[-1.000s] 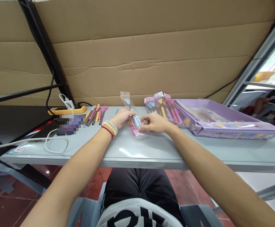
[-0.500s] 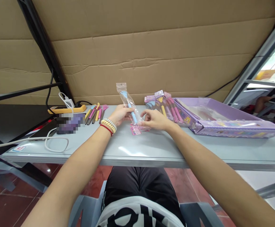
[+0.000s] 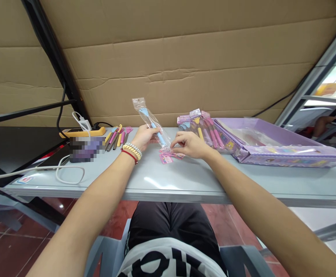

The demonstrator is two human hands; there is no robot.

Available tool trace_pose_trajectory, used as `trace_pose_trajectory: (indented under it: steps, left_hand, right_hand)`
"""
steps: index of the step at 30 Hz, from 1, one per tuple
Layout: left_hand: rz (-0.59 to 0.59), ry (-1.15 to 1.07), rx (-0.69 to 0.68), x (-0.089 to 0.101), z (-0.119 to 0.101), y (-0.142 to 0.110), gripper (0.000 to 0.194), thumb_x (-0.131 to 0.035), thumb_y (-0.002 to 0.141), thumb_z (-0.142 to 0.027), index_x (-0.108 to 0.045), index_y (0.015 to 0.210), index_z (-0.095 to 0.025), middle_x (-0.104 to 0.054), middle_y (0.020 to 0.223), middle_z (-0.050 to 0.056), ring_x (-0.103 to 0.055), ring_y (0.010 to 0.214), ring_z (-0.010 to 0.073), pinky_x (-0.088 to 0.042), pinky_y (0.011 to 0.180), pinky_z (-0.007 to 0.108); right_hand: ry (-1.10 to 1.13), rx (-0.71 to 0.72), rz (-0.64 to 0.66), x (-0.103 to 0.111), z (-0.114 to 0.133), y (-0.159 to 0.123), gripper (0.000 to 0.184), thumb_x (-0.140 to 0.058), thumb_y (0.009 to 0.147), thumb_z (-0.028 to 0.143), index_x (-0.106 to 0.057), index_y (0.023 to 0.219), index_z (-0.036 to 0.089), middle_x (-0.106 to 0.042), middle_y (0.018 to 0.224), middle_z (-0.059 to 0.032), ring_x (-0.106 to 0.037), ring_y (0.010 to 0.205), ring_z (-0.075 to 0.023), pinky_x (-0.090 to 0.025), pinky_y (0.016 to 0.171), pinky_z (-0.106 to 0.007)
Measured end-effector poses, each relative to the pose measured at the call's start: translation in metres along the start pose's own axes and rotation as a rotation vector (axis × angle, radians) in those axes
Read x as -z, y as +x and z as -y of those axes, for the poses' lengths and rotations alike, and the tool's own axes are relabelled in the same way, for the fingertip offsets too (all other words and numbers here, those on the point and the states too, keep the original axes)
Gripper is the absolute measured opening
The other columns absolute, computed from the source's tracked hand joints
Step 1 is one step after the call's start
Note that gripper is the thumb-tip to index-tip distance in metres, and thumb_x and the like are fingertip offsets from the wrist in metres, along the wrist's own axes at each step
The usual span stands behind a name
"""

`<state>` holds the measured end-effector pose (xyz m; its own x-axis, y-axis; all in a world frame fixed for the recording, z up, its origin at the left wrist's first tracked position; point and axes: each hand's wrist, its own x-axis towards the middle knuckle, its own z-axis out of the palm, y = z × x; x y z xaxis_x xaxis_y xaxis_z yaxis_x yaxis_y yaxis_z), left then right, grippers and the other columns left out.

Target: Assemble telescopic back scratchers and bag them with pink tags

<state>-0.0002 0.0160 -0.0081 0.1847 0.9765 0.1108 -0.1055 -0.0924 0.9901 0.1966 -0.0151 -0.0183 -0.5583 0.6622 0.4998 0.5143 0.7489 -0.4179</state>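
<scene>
Clear bag [image 3: 139, 103] with blue claw-ended stick [image 3: 157, 132] inside: held tilted, left of purple tray [image 3: 286, 157], gripped between thumb and fingers of left hand [image 3: 144, 137]. Right hand [image 3: 190, 144] placed nearer the tray, fingertips at the bag's lower end; whether anything is pinched there can't be told. Pink cards [image 3: 166, 158] laid below that end, left of tray. Packaged sticks [image 3: 200, 134] piled just beside tray's left side. Loose sticks [image 3: 118, 139] grouped well left of tray.
</scene>
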Motion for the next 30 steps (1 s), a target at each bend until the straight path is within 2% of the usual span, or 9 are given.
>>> trace_pose_trajectory:
  steps: [8, 14, 20, 22, 25, 30]
  left_hand:
    - [0.077, 0.094, -0.042, -0.006, 0.0, -0.005, 0.022, -0.07, 0.072, -0.024, -0.056, 0.087, -0.015, -0.064, 0.075, 0.003, -0.06, 0.059, 0.0129, -0.049, 0.054, 0.026]
    - [0.164, 0.047, -0.05, -0.014, 0.002, -0.01, 0.029, -0.074, 0.069, -0.023, -0.055, 0.09, -0.014, -0.062, 0.07, 0.001, -0.059, 0.059, 0.0121, -0.05, 0.057, 0.027]
    - [0.22, -0.106, -0.042, -0.016, 0.001, -0.01, 0.036, -0.073, 0.066, -0.013, -0.053, 0.095, -0.014, -0.067, 0.081, 0.003, -0.064, 0.07, 0.0146, -0.053, 0.068, 0.032]
    - [0.233, -0.124, -0.07, -0.016, 0.002, -0.01, 0.034, -0.072, 0.066, -0.011, -0.054, 0.095, -0.014, -0.067, 0.083, 0.004, -0.064, 0.071, 0.0139, -0.053, 0.07, 0.032]
    - [0.232, -0.134, -0.099, -0.016, 0.002, -0.01, 0.033, -0.072, 0.067, -0.012, -0.054, 0.095, -0.014, -0.067, 0.086, 0.004, -0.064, 0.071, 0.0128, -0.053, 0.071, 0.031]
    - [0.281, -0.049, -0.06, -0.015, 0.001, -0.011, 0.044, -0.073, 0.07, -0.023, -0.053, 0.108, -0.019, -0.065, 0.077, 0.001, -0.063, 0.066, 0.0125, -0.052, 0.067, 0.03]
  right_hand:
    - [0.098, -0.052, -0.076, -0.001, 0.001, 0.001, 0.023, -0.065, 0.077, 0.038, -0.07, 0.072, 0.016, -0.052, 0.067, -0.0017, -0.045, 0.061, -0.0115, -0.034, 0.057, -0.026]
    - [0.091, -0.116, -0.072, -0.004, -0.001, 0.001, 0.023, -0.065, 0.074, 0.037, -0.062, 0.066, 0.016, -0.054, 0.065, -0.0012, -0.047, 0.061, -0.0123, -0.035, 0.057, -0.026]
    - [0.078, -0.161, -0.238, -0.002, -0.004, 0.002, 0.024, -0.07, 0.071, 0.036, -0.061, 0.063, 0.016, -0.058, 0.085, -0.0057, -0.054, 0.073, -0.0147, -0.044, 0.066, -0.028]
    - [0.158, -0.247, -0.204, 0.0, -0.002, 0.002, 0.026, -0.07, 0.072, 0.039, -0.059, 0.064, 0.016, -0.06, 0.082, -0.0053, -0.055, 0.066, -0.0136, -0.045, 0.06, -0.027]
    - [0.302, -0.381, -0.109, 0.002, 0.003, 0.001, 0.029, -0.07, 0.074, 0.04, -0.055, 0.068, 0.016, -0.06, 0.065, -0.0025, -0.053, 0.052, -0.0118, -0.043, 0.047, -0.025]
    - [0.407, -0.443, -0.099, 0.001, 0.005, 0.001, 0.036, -0.077, 0.069, 0.043, -0.054, 0.066, 0.016, -0.059, 0.055, -0.0021, -0.057, 0.044, -0.0143, -0.044, 0.041, -0.024]
